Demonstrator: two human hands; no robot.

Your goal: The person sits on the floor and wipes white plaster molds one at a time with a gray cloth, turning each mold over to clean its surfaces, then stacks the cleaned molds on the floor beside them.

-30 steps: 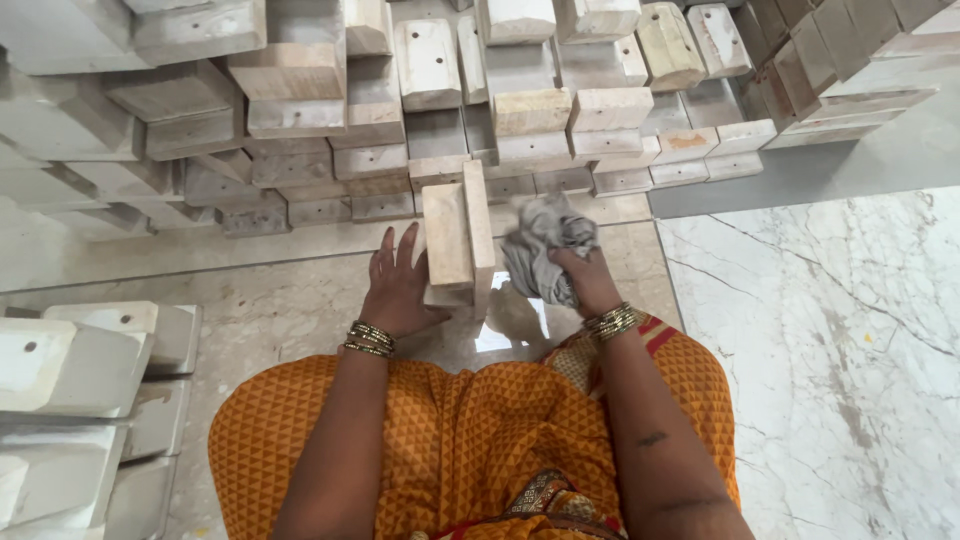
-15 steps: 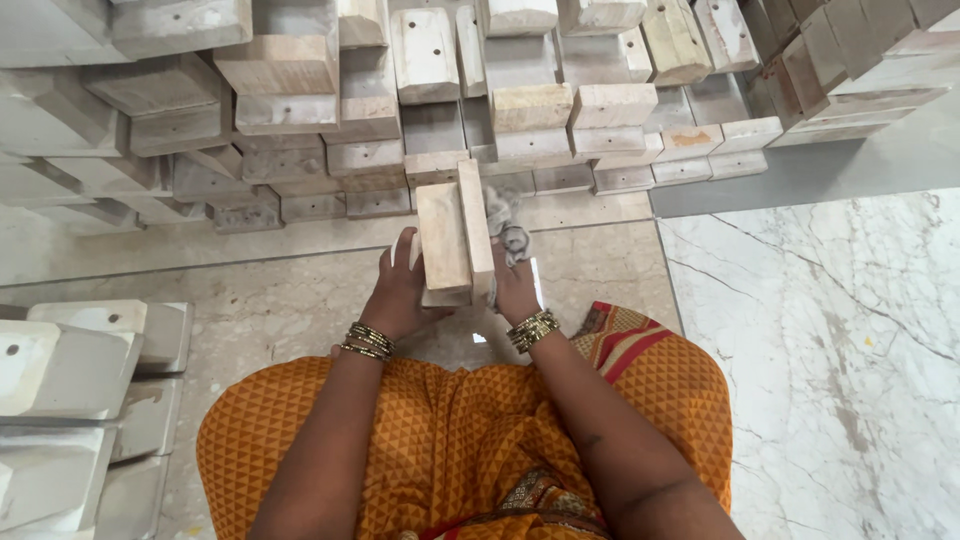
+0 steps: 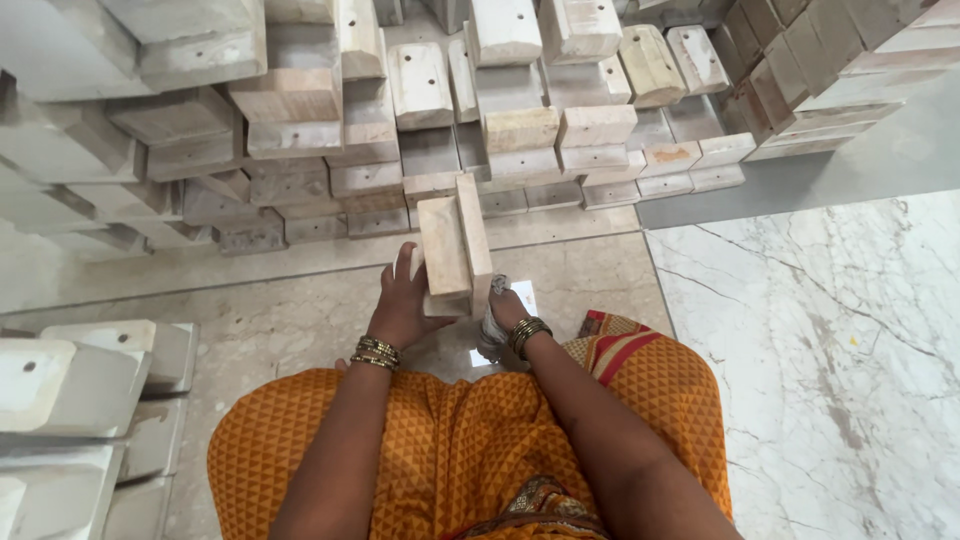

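A pale rectangular cast block (image 3: 452, 243) stands on end on the floor in front of my knees. My left hand (image 3: 404, 297) presses flat against its left face and steadies it. My right hand (image 3: 502, 308) is low at the block's right side, closed around a crumpled grey-white cloth (image 3: 493, 322) that touches the block's lower edge. Both wrists carry metal bangles. My orange patterned garment fills the bottom of the view.
Rows of similar pale cast pieces (image 3: 520, 130) are stacked across the top. Larger white cast pieces (image 3: 70, 380) lie at the lower left. White veined marble flooring (image 3: 830, 350) spreads to the right, beige stone floor (image 3: 280, 310) lies under me.
My right hand with the cloth has come down from the block's upper right side to its lower right edge. The left hand has stayed on the block.
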